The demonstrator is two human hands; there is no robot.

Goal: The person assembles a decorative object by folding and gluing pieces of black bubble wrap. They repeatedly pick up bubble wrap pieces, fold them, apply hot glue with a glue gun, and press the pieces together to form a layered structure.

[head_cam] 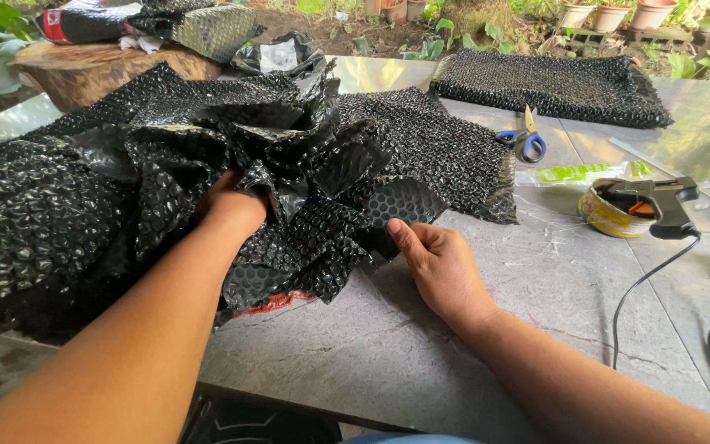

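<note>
A large crumpled mass of black bubble wrap [166,164] covers the left half of the grey stone table [454,345]. My left hand [236,201] is pushed into its folds near the middle, fingers hidden among the plastic. My right hand [437,263] rests on the table at the wrap's lower right edge, thumb and fingers pinching a folded flap of the black bubble wrap [388,214]. A bit of red [277,302] shows under the wrap's near edge.
Blue-handled scissors [527,140] lie at the back. A black glue gun [647,201] sits on a tape roll [614,214] at right, its cord [643,288] trailing toward me. Another flat black bubble-wrap sheet [552,86] lies far right. Potted plants line the back.
</note>
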